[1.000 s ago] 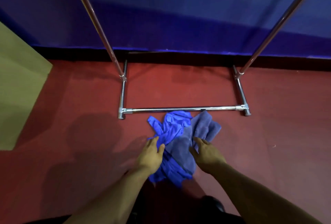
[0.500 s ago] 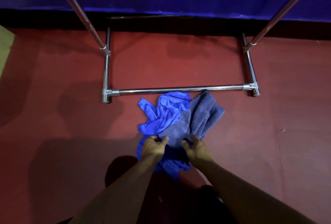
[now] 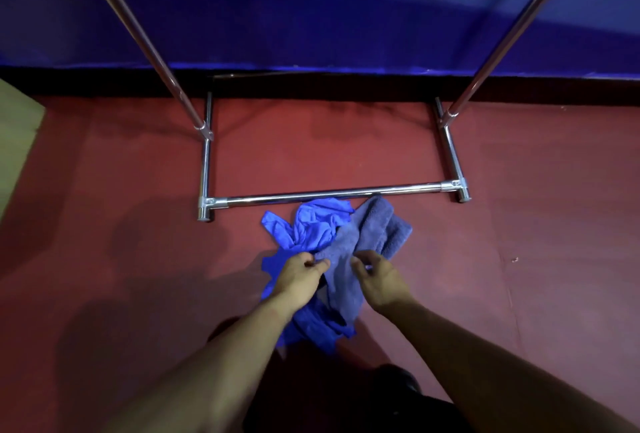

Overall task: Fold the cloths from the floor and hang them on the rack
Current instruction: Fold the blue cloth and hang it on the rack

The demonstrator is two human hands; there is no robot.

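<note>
A crumpled pile of cloths lies on the red floor just in front of the rack's lower bar (image 3: pixel 329 194). A grey-purple towel (image 3: pixel 375 228) lies on top of a thinner bright blue cloth (image 3: pixel 311 226), which spreads out to the left and towards me. My left hand (image 3: pixel 300 278) pinches the towel's near left edge between thumb and fingers. My right hand (image 3: pixel 379 276) curls its fingers on the towel's near right part. Both forearms reach in from the bottom of the view.
The chrome rack has two slanted uprights (image 3: pixel 162 69) and floor feet (image 3: pixel 206 169) at left and right. A blue wall (image 3: pixel 311 17) with a dark skirting stands behind it. A tan mat edge (image 3: pixel 15 134) shows at the far left. My dark shoe (image 3: pixel 398 384) sits below the pile.
Both hands have closed onto the near edge of the grey towel, where a second ago they lay flat on the pile. The towel is bunched slightly between them. The view has shifted.
</note>
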